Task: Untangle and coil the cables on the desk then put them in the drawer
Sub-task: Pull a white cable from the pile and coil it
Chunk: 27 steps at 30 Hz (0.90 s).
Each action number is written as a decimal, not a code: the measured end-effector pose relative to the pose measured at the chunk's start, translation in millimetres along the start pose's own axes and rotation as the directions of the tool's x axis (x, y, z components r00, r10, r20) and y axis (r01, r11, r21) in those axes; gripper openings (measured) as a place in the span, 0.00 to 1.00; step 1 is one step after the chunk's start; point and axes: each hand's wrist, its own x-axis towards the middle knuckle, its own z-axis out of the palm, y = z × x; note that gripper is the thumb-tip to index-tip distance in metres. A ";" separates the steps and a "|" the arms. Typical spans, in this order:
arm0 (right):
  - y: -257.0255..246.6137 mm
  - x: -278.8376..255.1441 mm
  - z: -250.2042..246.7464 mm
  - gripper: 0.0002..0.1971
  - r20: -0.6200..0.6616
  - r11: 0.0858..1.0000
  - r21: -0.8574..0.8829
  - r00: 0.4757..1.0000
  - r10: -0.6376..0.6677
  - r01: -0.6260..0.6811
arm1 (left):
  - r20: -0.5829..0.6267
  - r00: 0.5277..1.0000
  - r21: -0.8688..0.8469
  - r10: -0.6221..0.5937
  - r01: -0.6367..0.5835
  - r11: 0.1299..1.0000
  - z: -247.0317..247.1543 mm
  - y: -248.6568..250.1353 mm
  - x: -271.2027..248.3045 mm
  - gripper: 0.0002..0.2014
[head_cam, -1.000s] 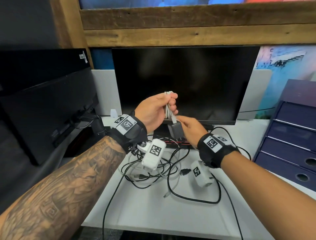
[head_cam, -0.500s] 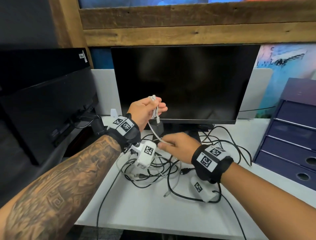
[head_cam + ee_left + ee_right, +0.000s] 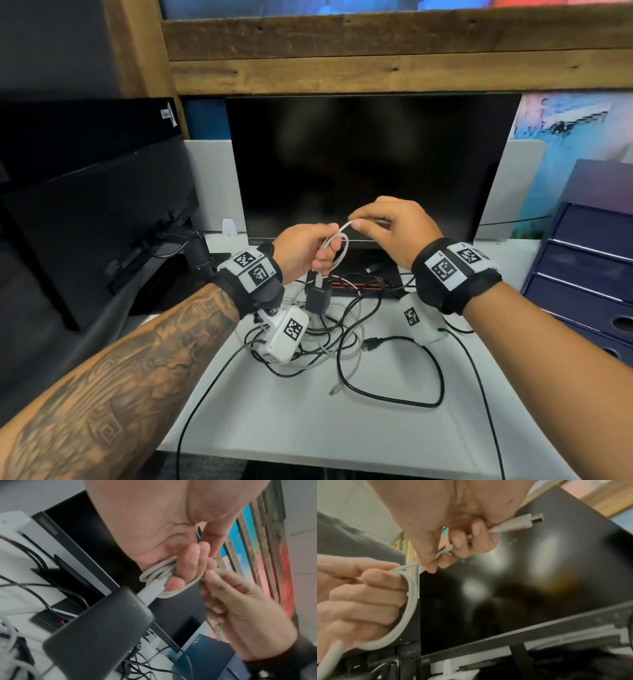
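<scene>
My left hand (image 3: 310, 251) grips a small coil of white cable (image 3: 339, 246) (image 3: 161, 574) (image 3: 410, 601) in front of the monitor. A black power adapter (image 3: 318, 296) (image 3: 96, 631) hangs from the coil just below that hand. My right hand (image 3: 387, 224) (image 3: 447, 555) pinches the cable's free end between thumb and fingers, close to the left hand. The white plug (image 3: 517, 524) sticks out past the right fingers. A tangle of black and white cables (image 3: 329, 337) lies on the white desk (image 3: 308, 428) under both hands.
A dark monitor (image 3: 370, 164) stands right behind the hands. A second black monitor (image 3: 99, 222) is at the left. Blue drawers (image 3: 589, 274) stand at the right edge of the desk. A loose black cable loop (image 3: 424, 377) lies on the desk front.
My right hand dropped toward the desk, then rose with the cable's free end up beside my left hand. The left hand moved lower, with the adapter hanging beneath.
</scene>
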 end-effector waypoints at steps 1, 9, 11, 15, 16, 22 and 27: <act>1.2 -1.5 3.7 0.07 0.011 0.998 0.055 0.999 0.044 -0.044 | 0.003 1.000 -0.046 -0.002 0.002 0.999 1.0 0.7 -0.2 0.19; -22.3 -20.1 28.6 0.22 0.177 0.877 0.433 0.974 0.141 -0.206 | -0.061 0.997 -0.404 0.040 -0.062 0.913 0.5 -4.4 2.4 0.21; -23.9 -19.0 28.3 0.19 0.184 0.887 0.427 0.978 0.103 -0.174 | -0.062 0.997 -0.431 0.039 -0.062 0.900 -0.8 -4.8 0.8 0.21; -23.1 -15.0 25.0 0.15 0.192 0.916 0.371 0.978 0.085 -0.153 | -0.061 0.998 -0.420 0.032 -0.055 0.906 0.4 -4.2 -0.5 0.21; -22.8 -14.8 23.6 0.14 0.193 0.923 0.353 0.977 0.089 -0.154 | -0.067 0.997 -0.416 0.030 -0.055 0.908 1.1 -3.9 -0.1 0.21; -13.4 -12.9 19.4 0.15 0.180 0.953 0.258 0.977 0.111 -0.156 | -0.101 0.994 -0.315 0.032 -0.062 0.947 11.1 3.3 1.6 0.23; -16.5 -13.9 16.4 0.15 0.162 0.954 0.263 0.982 0.100 -0.141 | -0.135 0.991 -0.265 -0.002 -0.034 0.964 12.3 9.5 1.7 0.22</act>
